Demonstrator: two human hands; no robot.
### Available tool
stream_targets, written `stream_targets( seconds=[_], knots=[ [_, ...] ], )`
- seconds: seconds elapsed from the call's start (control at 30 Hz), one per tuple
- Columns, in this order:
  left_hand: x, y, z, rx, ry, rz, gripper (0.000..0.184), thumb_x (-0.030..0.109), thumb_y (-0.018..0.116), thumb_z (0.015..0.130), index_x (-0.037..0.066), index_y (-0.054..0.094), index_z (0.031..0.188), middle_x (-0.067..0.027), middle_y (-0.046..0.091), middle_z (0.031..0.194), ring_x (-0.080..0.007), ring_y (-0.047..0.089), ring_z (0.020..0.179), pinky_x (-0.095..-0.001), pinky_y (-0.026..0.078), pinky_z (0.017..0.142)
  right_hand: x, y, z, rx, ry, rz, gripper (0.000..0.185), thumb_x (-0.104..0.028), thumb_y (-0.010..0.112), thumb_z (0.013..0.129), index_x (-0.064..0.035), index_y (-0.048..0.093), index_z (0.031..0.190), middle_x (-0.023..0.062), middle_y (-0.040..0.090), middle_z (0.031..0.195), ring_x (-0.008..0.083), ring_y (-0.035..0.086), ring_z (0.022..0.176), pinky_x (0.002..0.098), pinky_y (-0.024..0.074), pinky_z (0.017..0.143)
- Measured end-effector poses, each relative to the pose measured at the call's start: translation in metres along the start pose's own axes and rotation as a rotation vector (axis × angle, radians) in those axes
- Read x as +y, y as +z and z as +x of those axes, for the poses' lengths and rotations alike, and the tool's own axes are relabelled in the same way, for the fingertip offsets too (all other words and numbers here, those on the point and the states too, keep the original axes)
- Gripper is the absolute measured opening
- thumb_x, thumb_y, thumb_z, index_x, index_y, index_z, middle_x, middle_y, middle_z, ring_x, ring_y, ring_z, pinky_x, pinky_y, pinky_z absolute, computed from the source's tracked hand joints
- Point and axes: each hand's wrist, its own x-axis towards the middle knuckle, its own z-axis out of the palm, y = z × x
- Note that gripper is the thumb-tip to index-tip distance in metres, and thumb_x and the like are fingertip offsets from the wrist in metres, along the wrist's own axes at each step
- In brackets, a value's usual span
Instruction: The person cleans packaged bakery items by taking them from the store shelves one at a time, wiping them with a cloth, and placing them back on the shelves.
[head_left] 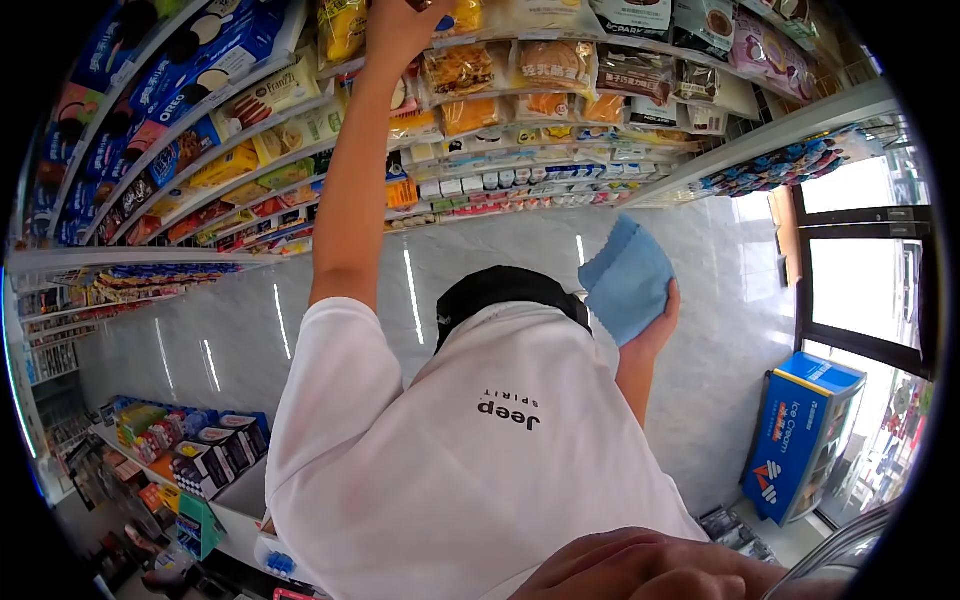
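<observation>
My left hand (pixel 402 22) reaches up to the upper shelf at the top edge, among yellow snack packages (pixel 343 28). Most of its fingers are cut off by the frame, so its grip cannot be made out. At the right, over the grey floor, my right hand (pixel 660 325) holds a light blue cloth (pixel 628 280) with zigzag edges. The cloth hangs spread out above the fingers and hides part of them. Bagged bread (pixel 555 65) lies on the shelf to the right of my left hand.
Curved-looking shelves of packaged snacks (pixel 265 100) span the top. A blue ice cream freezer (pixel 800 435) stands by glass doors (pixel 865 290) at the right. At lower left is a counter (pixel 240 510) with boxed goods. Grey tiled floor (pixel 480 240) lies between.
</observation>
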Motion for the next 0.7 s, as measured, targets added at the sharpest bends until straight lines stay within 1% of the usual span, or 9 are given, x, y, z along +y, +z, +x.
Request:
stream_targets(
  seconds=[0.1, 0.2, 0.3, 0.4, 0.47, 0.53, 0.6, 0.63, 0.7],
  knots=[
    [0.045, -0.029, -0.012, -0.051, -0.292, -0.519, 0.058, 0.026, 0.069, 0.094, -0.002, 0.047, 0.140, -0.0170, 0.065, 0.111, -0.0260, 0.068, 0.093, -0.0407, 0.056, 0.072, -0.001, -0.005, 0.000, 0.028, -0.014, 0.007, 0.054, -0.041, 0.046, 0.100, -0.0021, 0.051, 0.137, 0.0136, 0.058, 0.136, 0.0305, 0.058, 0.122, 0.0450, 0.0463, 0.104],
    [0.050, -0.032, -0.015, 0.006, -0.294, -0.545, 0.050, 0.023, 0.067, 0.096, -0.001, 0.049, 0.137, -0.0129, 0.065, 0.106, -0.0204, 0.069, 0.084, -0.0373, 0.055, 0.061, -0.002, -0.009, 0.000, 0.031, -0.016, 0.005, 0.054, -0.041, 0.047, 0.100, -0.0022, 0.051, 0.137, 0.0136, 0.058, 0.136, 0.0306, 0.058, 0.121, 0.0452, 0.0467, 0.103],
    [0.049, -0.036, -0.016, -0.005, -0.480, -0.815, 0.055, 0.024, 0.069, 0.096, 0.001, 0.047, 0.140, -0.0111, 0.064, 0.108, -0.0202, 0.067, 0.089, -0.0371, 0.055, 0.067, -0.003, -0.008, 0.000, 0.015, -0.017, 0.000, 0.054, -0.042, 0.050, 0.098, -0.0033, 0.052, 0.137, 0.0118, 0.057, 0.135, 0.0293, 0.058, 0.121, 0.0439, 0.0475, 0.102],
    [0.016, -0.034, -0.023, -0.109, -0.613, -1.234, 0.064, 0.023, 0.071, 0.095, 0.006, 0.040, 0.148, -0.0102, 0.061, 0.119, -0.0202, 0.063, 0.096, -0.0367, 0.054, 0.075, -0.005, -0.007, -0.001, 0.017, -0.017, 0.008, 0.053, -0.041, 0.051, 0.099, -0.0038, 0.052, 0.136, 0.0107, 0.058, 0.135, 0.0282, 0.058, 0.121, 0.0428, 0.0478, 0.101],
    [0.017, -0.034, -0.045, -0.091, -0.571, -1.266, 0.052, 0.027, 0.071, 0.092, 0.000, 0.052, 0.131, -0.0098, 0.065, 0.117, -0.0237, 0.065, 0.103, -0.0408, 0.051, 0.088, -0.005, -0.008, 0.001, 0.030, -0.018, 0.013, 0.053, -0.041, 0.050, 0.099, -0.0038, 0.053, 0.136, 0.0106, 0.058, 0.135, 0.0280, 0.058, 0.121, 0.0426, 0.0479, 0.101],
    [0.027, -0.039, -0.070, -0.088, -0.585, -1.398, 0.046, 0.027, 0.070, 0.091, -0.003, 0.058, 0.123, -0.0101, 0.067, 0.118, -0.0279, 0.065, 0.109, -0.0444, 0.049, 0.097, -0.004, -0.013, 0.003, 0.053, -0.016, 0.010, 0.052, -0.040, 0.049, 0.100, -0.0037, 0.052, 0.137, 0.0106, 0.057, 0.136, 0.0280, 0.058, 0.122, 0.0425, 0.0479, 0.101],
    [0.043, -0.038, -0.089, -0.098, -0.649, -1.638, 0.042, 0.024, 0.067, 0.091, -0.002, 0.059, 0.123, -0.0113, 0.066, 0.122, -0.0326, 0.063, 0.115, -0.0476, 0.048, 0.102, -0.003, -0.016, 0.007, 0.042, -0.012, 0.024, 0.053, -0.040, 0.048, 0.100, -0.0035, 0.051, 0.138, 0.0110, 0.057, 0.138, 0.0286, 0.057, 0.123, 0.0423, 0.0478, 0.102],
    [0.043, -0.034, -0.099, -0.131, -0.732, -1.770, 0.044, 0.019, 0.062, 0.093, -0.003, 0.054, 0.130, -0.0149, 0.061, 0.131, -0.0370, 0.060, 0.119, -0.0506, 0.046, 0.108, -0.003, -0.016, 0.008, 0.038, -0.011, 0.032, 0.053, -0.040, 0.047, 0.101, -0.0034, 0.051, 0.139, 0.0112, 0.056, 0.138, 0.0289, 0.057, 0.123, 0.0422, 0.0477, 0.102],
    [0.052, -0.028, -0.123, -0.349, -0.607, -2.086, 0.050, 0.016, 0.061, 0.092, -0.003, 0.047, 0.137, -0.0175, 0.058, 0.135, -0.0383, 0.059, 0.121, -0.0512, 0.045, 0.108, -0.002, -0.015, 0.010, 0.021, 0.000, 0.059, 0.053, -0.040, 0.047, 0.101, -0.0035, 0.050, 0.140, 0.0115, 0.055, 0.140, 0.0298, 0.056, 0.125, 0.0434, 0.0463, 0.104]
  ],
)
